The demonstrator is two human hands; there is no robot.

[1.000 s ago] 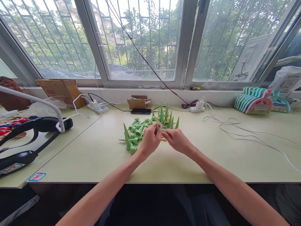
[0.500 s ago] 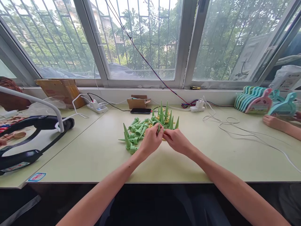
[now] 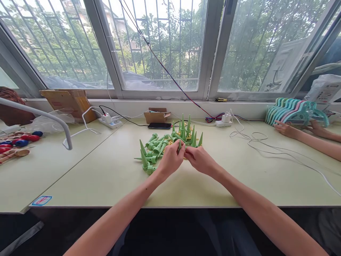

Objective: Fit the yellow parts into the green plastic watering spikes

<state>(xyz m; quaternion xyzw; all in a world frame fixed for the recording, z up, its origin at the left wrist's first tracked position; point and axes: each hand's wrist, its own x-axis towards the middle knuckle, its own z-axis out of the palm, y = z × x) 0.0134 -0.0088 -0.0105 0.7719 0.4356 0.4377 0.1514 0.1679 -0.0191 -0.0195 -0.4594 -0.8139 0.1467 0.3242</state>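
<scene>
My left hand [image 3: 171, 160] and my right hand [image 3: 200, 159] meet over the middle of the pale green table [image 3: 112, 177], fingers pinched together. Between the left fingertips pokes a green cone spike [image 3: 180, 144]. The right fingers press against it from the right; what they hold is hidden, though a bit of yellow shows beneath. Just behind and left of the hands lies a pile of green cone spikes [image 3: 156, 149], some lying flat, some standing upright [image 3: 188, 129], with small yellow parts among them.
A black phone [image 3: 160, 126], a small cardboard box [image 3: 156, 116] and power strips [image 3: 111, 122] with cables lie toward the window. Another person's hands [image 3: 286, 129] reach at a stack of teal and pink hangers [image 3: 290, 112] at the right. Red and blue toys [image 3: 18, 142] lie at far left.
The black curved object at the left has left the view. The other person's hands have moved onto the hanger stack. My hands stay pinched together on the spike.
</scene>
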